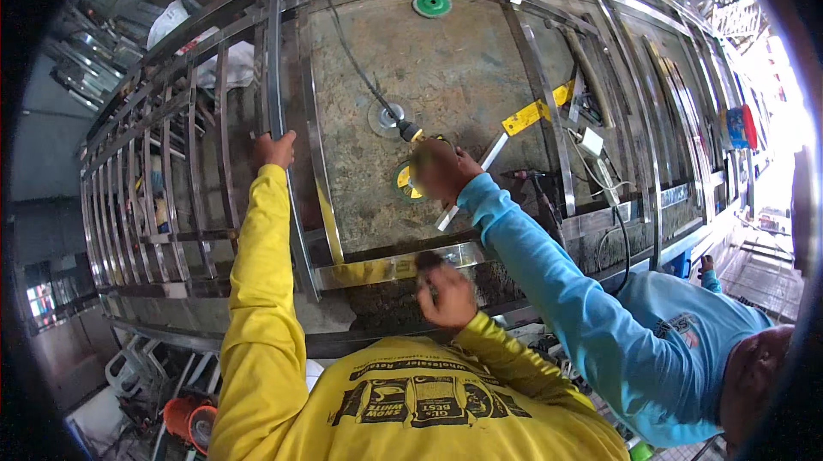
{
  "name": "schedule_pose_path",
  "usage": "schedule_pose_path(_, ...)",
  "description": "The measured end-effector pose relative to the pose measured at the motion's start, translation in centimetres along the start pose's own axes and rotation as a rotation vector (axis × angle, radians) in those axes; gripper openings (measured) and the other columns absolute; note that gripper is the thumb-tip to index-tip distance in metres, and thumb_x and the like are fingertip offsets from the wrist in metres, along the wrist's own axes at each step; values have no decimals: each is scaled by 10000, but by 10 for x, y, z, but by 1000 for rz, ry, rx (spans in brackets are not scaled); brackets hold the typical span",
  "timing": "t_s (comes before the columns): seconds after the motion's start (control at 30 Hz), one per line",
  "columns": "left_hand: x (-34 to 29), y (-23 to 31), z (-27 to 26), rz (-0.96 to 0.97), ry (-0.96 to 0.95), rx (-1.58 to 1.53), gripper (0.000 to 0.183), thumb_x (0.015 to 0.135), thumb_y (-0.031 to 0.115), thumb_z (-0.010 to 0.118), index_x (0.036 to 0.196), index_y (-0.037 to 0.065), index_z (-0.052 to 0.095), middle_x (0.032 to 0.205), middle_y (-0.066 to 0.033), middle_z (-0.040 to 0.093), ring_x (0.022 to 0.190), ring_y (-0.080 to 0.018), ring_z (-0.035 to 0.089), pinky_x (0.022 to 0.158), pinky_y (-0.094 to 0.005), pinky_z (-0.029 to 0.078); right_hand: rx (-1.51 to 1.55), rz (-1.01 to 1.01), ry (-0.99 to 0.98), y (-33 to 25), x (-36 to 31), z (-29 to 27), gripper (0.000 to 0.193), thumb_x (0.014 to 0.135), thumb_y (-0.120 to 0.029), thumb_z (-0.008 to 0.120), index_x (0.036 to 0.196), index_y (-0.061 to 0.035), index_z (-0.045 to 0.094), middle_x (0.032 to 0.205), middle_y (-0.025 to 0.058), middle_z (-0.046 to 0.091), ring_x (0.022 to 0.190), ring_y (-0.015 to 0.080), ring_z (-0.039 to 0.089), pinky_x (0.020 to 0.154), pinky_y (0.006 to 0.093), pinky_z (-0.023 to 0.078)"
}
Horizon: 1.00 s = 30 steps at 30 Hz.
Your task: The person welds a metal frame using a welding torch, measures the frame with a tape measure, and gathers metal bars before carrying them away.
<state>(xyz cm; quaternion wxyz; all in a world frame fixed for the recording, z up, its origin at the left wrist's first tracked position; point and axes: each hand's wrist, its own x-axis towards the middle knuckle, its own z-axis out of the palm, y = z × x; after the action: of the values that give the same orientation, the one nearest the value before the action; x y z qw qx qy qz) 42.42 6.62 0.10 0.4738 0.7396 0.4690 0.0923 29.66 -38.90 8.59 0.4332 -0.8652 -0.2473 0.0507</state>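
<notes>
With its long axis running away from the wearer, the bar [274, 75] is lying left of the yellow disc [404, 180], its near end pointing back toward the wearer and sitting slightly further right than its far end. Far end is reaching well beyond the disc, near end well short of it.

Left hand [274, 152]: fingers are wrapping the bar, clamped on it, thumb on the side facing the disc. That grip is sitting left of the disc, slightly beyond it.

Right hand [447, 298]: hanging on the wearer's side of the disc, a bit right. Fingers are curling partway; something dark is showing at the tips, too blurred to identify, so can't tell if they're clamped on it.

Bar is looking straight, narrow, grey metal, with a duller face than the shiny frame rail [377, 271] running on the near side of the disc.

Blue-sleeved co-worker's hand [441, 171] is partly covering the disc. Green disc [431, 4] is lying well beyond it, yellow strip [523, 121] to its right.
</notes>
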Motion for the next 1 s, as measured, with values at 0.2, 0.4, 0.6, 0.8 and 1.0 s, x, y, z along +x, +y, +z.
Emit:
schedule_pose_path(0.2, 43, -52, -18, 485, 543, 516, 314, 808, 310, 788, 885, 33, 664, 700, -89, 672, 566, -203, 676, 508, -372, 543, -70, -151, -118, -54, 150, 7, 257, 889, -247, 669, 966, -3, 645, 869, 212, 620, 777, 410, 648, 669, 495, 543)
schedule_pose_path(0.4, -27, 18, 1, -212, -282, -249, 304, 886, 303, 755, 1034, 49, 676, 716, -89, 641, 573, -195, 635, 503, -375, 508, -80, 16, -71, -32, 224, 42, 339, 887, -283, 671, 1039, 20, 661, 977, 260, 671, 903, 451, 665, 797, 505, 555)
schedule_pose_path(0.6, -23, 28, -29, -237, -437, -403, 253, 889, 267, 792, 914, 79, 624, 630, -17, 547, 458, -163, 499, 425, -333, 430, -194, 119, -141, 5, 324, 83, 350, 851, -298, 690, 1039, -3, 697, 1033, 268, 695, 969, 458, 674, 828, 514, 560)
schedule_pose_path(0.8, -4, 19, -4, -251, -434, -346, 310, 913, 283, 740, 807, 31, 593, 579, -29, 518, 393, -172, 507, 386, -369, 434, -394, 130, -207, 37, 392, 108, 326, 878, -306, 661, 1047, -37, 734, 991, 277, 708, 934, 465, 683, 828, 519, 561)
schedule_pose_path(1.0, -5, 11, -12, -251, -338, -307, 347, 899, 244, 744, 723, -3, 574, 570, -70, 538, 389, -194, 524, 379, -396, 445, -259, -94, -129, -17, 344, 156, 303, 892, -276, 655, 1036, -19, 727, 985, 289, 705, 927, 457, 689, 823, 510, 557)
